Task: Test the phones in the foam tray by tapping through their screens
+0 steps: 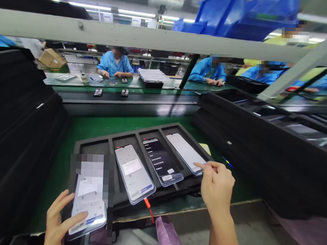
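Note:
A black foam tray (pixel 136 133) with several long compartments holds smartphones side by side. My left hand (pixel 58 219) is at the leftmost smartphone (pixel 89 207), fingers spread along its left edge and thumb over the lit lower screen; part of this phone is blurred out. Beside it lies a smartphone with a white pop-up box (pixel 133 178), then a smartphone with a dark menu screen (pixel 162 163). My right hand (pixel 217 181) reaches its index finger to the lower screen of the rightmost smartphone (pixel 182 148), the other fingers curled with nothing in them.
Stacks of black foam trays rise on the left (pixel 23 132) and right (pixel 248 147). A red cable (pixel 149 207) hangs at the tray's front. A pen (pixel 228 162) lies on the green bench. Beyond a conveyor (pixel 139 107), co-workers in blue sit. Blue bins (pixel 237 18) stand on the shelf overhead.

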`<state>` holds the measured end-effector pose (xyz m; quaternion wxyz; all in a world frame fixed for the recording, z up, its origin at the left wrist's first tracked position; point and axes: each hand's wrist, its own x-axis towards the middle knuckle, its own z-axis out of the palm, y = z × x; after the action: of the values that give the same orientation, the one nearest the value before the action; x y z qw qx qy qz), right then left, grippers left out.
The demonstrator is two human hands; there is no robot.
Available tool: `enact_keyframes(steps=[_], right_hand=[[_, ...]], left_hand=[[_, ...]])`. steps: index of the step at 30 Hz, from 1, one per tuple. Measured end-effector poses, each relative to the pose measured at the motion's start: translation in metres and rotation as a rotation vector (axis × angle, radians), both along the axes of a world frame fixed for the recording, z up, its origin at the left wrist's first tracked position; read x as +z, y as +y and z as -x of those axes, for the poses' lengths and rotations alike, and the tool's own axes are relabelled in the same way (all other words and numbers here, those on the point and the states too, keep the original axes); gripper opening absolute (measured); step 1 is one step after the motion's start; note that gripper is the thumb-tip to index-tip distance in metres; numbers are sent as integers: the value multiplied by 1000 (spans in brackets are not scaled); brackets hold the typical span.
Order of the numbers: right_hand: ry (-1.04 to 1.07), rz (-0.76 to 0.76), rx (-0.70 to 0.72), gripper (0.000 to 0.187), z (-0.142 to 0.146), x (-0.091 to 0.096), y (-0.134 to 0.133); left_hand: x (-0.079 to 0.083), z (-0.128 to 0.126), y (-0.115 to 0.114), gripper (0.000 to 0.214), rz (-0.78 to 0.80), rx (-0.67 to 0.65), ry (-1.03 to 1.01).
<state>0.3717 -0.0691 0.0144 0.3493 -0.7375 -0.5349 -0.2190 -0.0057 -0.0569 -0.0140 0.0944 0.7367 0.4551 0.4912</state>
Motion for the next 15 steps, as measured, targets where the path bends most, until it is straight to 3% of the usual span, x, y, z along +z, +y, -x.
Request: enact_keyframes(steps=[3, 7, 10, 15], right_hand=[[-14, 35, 296, 43, 34, 4, 11], [-102, 119, 586, 39, 72, 9, 27], [-133, 190, 673, 36, 81, 10, 36], [-127, 282, 677, 39, 79, 9, 43]], left_hand=[[-3, -2, 6, 65, 125, -35, -74], [3, 4, 20, 78, 214, -74, 94], [13, 8, 27, 74, 189, -126, 275], [23, 6, 31, 74, 193, -154, 438]])
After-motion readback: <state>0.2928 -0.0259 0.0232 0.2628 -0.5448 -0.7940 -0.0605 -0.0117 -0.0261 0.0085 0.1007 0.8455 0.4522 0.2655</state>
